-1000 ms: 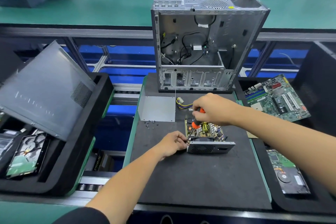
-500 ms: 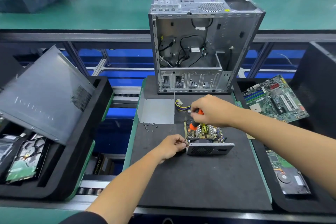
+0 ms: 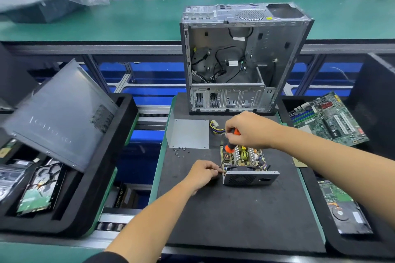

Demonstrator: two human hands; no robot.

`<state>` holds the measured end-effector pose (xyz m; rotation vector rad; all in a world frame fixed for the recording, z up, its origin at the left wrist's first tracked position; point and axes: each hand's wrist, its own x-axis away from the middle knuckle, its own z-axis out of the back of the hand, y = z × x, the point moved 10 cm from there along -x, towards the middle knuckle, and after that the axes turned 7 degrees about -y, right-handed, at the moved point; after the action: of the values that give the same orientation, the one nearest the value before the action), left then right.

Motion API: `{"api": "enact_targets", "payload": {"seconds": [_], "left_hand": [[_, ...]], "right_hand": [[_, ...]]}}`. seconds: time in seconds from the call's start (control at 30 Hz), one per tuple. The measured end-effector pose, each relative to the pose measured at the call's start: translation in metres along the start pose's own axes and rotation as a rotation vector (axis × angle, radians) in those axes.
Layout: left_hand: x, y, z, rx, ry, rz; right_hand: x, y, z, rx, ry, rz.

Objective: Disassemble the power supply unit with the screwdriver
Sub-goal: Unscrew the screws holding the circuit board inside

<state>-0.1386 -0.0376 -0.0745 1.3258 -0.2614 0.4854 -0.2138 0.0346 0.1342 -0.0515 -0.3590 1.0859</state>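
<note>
Both hands (image 3: 203, 174) (image 3: 251, 130) curl, gripping screwdriver (image 3: 229, 147).

View: head, the sole camera, worn on the person's head.
Facing: forward and down, across the black mat (image 3: 245, 215) toward the open computer case (image 3: 243, 60) and the green bench (image 3: 139, 19) behind it.
Nearness: close; both forearms enter from the bottom edge.
Lens: wide-angle, edges bowed.
Centre: power supply unit (image 3: 245, 168).
Shared coverage: none, single view.
</note>
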Motion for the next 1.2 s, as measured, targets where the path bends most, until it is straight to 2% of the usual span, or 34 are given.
{"api": "enact_targets", "payload": {"seconds": [0.13, 0.4, 0.6, 0.77, 1.2], "left_hand": [[0.01, 0.002, 0.041, -0.09, 0.216, 0.001], [0.017, 0.025, 0.116, -0.327, 0.398, -0.078], [0.004, 0.03, 0.128, -0.484, 0.429, -0.076], [-0.004, 0.031, 0.113, -0.669, 0.368, -0.07], [-0.011, 0.02, 0.113, -0.871, 0.34, -0.021]], "right_hand": [[-0.003, -0.008, 0.004, -0.025, 0.013, 0.041], [-0.014, -0.018, -0.003, -0.009, 0.045, 0.102], [-0.015, -0.016, -0.007, -0.034, 0.05, 0.119], [-0.009, -0.01, -0.006, -0.019, 0.039, 0.106], [-0.002, -0.002, -0.007, -0.002, 0.022, 0.104]]}}
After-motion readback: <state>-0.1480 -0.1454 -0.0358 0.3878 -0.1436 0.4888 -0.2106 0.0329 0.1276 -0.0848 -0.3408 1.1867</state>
